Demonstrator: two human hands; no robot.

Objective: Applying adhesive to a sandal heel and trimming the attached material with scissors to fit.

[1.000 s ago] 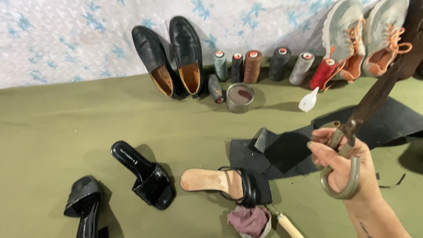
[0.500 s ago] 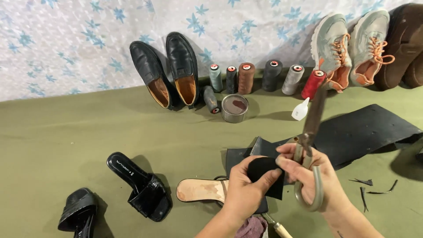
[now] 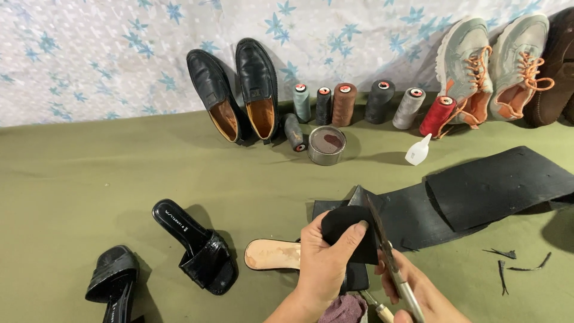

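The black rubber piece (image 3: 347, 230) is pinched in the left hand (image 3: 326, 263), shears (image 3: 391, 266) are gripped closed-fisted in the right hand (image 3: 418, 293); cutting is best done along the curved edge, fingers kept clear.

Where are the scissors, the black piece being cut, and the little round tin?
scissors (image 3: 382, 248), head view, on the blades near the pivot.
black piece (image 3: 342, 222), head view, on its rounded upper part.
round tin (image 3: 326, 145), head view, on its reddish inside.

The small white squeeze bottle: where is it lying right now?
In the head view, the small white squeeze bottle lies right of centre on the green cloth, below the red thread spool, above the black sheet.
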